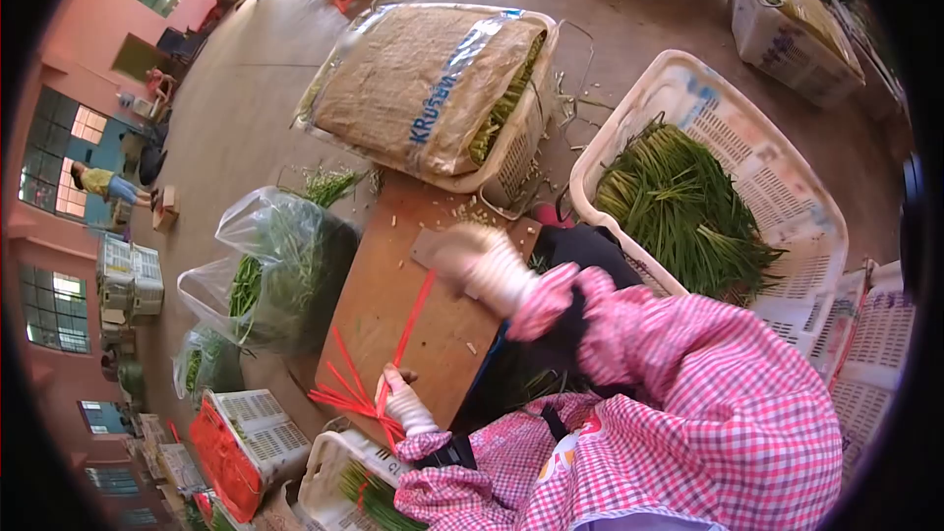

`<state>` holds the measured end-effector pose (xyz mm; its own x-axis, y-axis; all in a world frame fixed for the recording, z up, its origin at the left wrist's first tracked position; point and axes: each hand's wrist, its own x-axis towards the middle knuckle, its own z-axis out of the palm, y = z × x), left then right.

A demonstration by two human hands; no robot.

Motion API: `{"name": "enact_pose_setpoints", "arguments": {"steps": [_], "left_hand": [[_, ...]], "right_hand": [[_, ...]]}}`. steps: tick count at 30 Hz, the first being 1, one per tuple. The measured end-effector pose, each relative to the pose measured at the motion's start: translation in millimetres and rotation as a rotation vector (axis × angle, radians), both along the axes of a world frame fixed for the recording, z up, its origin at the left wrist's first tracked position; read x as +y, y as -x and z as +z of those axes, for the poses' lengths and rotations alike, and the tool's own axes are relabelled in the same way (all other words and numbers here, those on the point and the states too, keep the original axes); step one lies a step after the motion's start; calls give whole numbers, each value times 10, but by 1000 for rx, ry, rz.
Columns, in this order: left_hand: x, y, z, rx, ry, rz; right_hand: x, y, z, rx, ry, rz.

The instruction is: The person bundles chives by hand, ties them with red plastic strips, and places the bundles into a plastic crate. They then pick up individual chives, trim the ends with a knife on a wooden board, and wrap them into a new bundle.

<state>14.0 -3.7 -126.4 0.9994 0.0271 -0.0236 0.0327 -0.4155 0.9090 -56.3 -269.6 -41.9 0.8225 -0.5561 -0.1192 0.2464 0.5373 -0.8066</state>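
A wooden board [393, 285] lies before me, scattered with small pale cut bits. My left hand [401, 401] is at its near edge, fingers closed on red ties [354, 388] that fan out to the left. One long red strip [411, 326] runs from there across the board towards my right hand [470, 261]. That hand is smeared by motion over the far right part of the board, so its fingers cannot be made out. Beside its fingers shows a flat grey metal piece, like a blade [425, 248].
Beyond the board stands a crate [516, 172] under a tan woven sack [393, 88]. At right, a white crate [787, 162] holds long green stalks [678, 202]. Plastic bags [295, 265] of greens sit left. Lower left are a red-sided crate [221, 457] and another crate [320, 482]. A person [98, 184] is far left.
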Motion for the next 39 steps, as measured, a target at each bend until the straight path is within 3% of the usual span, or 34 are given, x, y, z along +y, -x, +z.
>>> {"name": "enact_pose_setpoints", "arguments": {"steps": [3,5,7,9,12,15,19,21,23,27,29,31,32,33,35,37,39], "left_hand": [[150,-224,-400,157,105,84],[287,-369,-539,288,43,75],[434,-541,-731,389,28,111],[519,-562,-680,423,-38,14],[453,-559,-539,633,-4,123],[633,-536,-546,760,67,140],[-33,161,107,687,-91,212],[-157,325,253,689,-65,34],[-555,561,569,617,-94,14],[-1277,795,891,441,-10,-224],[-1697,909,982,386,30,-318],[-2143,1089,1085,311,18,-536],[-2356,1217,1157,304,25,-547],[-2554,1366,1239,288,24,-670],[-2826,1556,1343,182,-37,-878],[-2940,1655,1296,211,57,-954],[-3045,1731,1277,211,55,-1027]], "right_hand": [[-717,700,412,-9,106,-135],[-1286,1250,359,41,118,-198],[-1831,1934,124,291,347,-349],[-2171,2606,-127,538,394,-485],[-2468,3580,-989,863,500,-559],[-2328,4100,-1638,1180,699,-411],[-2259,4095,-1968,1557,711,-134],[-2309,4018,-2066,1722,734,15],[-2303,3945,-2190,1679,779,0],[-2359,3451,-1986,1221,1278,-112],[-2446,3151,-2050,1167,1353,-125],[-2550,2942,-2290,1209,1498,-84],[-2605,2849,-2394,1338,1444,47],[-2667,2826,-2485,1342,1447,32],[-2785,2773,-2600,1467,1382,294],[-2789,2807,-2229,1424,1361,320],[-2636,2962,-2116,1021,1453,-49]]}}
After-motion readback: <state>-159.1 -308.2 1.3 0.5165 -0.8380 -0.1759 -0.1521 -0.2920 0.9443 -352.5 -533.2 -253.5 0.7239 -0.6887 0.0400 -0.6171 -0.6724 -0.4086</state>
